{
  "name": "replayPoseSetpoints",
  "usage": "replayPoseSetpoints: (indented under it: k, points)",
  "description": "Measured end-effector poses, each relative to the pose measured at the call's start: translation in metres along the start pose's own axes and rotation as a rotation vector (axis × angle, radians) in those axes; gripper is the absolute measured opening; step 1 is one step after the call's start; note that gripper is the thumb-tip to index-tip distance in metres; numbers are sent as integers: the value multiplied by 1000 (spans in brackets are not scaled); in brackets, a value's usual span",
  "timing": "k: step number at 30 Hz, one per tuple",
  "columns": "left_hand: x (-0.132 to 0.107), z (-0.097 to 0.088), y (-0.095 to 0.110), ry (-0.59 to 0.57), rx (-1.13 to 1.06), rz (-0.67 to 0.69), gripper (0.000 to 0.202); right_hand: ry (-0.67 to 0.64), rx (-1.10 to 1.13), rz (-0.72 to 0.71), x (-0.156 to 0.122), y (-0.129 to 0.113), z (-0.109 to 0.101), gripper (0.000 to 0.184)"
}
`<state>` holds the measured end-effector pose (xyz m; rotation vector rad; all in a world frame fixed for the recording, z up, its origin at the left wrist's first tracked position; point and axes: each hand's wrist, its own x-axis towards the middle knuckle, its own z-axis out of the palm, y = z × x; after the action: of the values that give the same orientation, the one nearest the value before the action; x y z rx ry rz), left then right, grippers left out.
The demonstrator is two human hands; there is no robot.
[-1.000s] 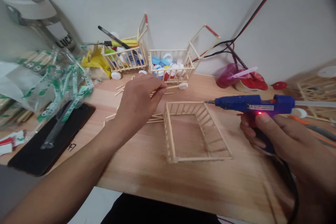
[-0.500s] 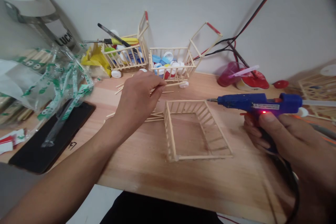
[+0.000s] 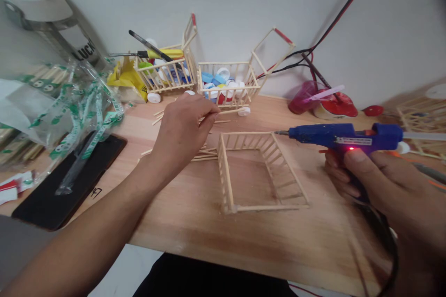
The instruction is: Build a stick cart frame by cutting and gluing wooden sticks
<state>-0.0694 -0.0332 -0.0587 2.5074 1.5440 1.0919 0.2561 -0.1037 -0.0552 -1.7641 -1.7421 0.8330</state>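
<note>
My right hand (image 3: 362, 171) is wrapped round the handle of a blue hot glue gun (image 3: 324, 134), which has a red light glowing. The gun's metal nozzle points left, close to the far right corner of a small wooden stick frame (image 3: 226, 176) with slatted sides. Behind that frame's left end, my left hand (image 3: 190, 123) is closed in a pinch. A thin wooden stick (image 3: 232, 112) runs out rightward from its fingertips. More loose sticks (image 3: 205, 154) lie under and beside this hand, partly hidden by it.
Two stick-built carts, a left one (image 3: 165, 86) and a right one (image 3: 228, 90), hold bottle caps against the wall. Plastic-wrapped sticks (image 3: 42, 116) and a black phone (image 3: 69, 181) lie left. A pink cup (image 3: 303, 97) stands back right. The gun's cable (image 3: 393, 260) hangs at right.
Almost nothing differs. The glue gun and my right hand have shifted very slightly to the right; my left hand stays where it was.
</note>
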Motion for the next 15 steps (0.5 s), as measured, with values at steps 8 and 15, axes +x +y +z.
replayPoseSetpoints:
  k: [8, 15]
  points:
    - [0, 0, 0, -20, -2, -22, 13, -18, 50, -20, -1, -1, -2, 54]
    - [0, 1, -2, -6, 6, -13, 13, 76, 268, 37, -4, -24, 11, 44]
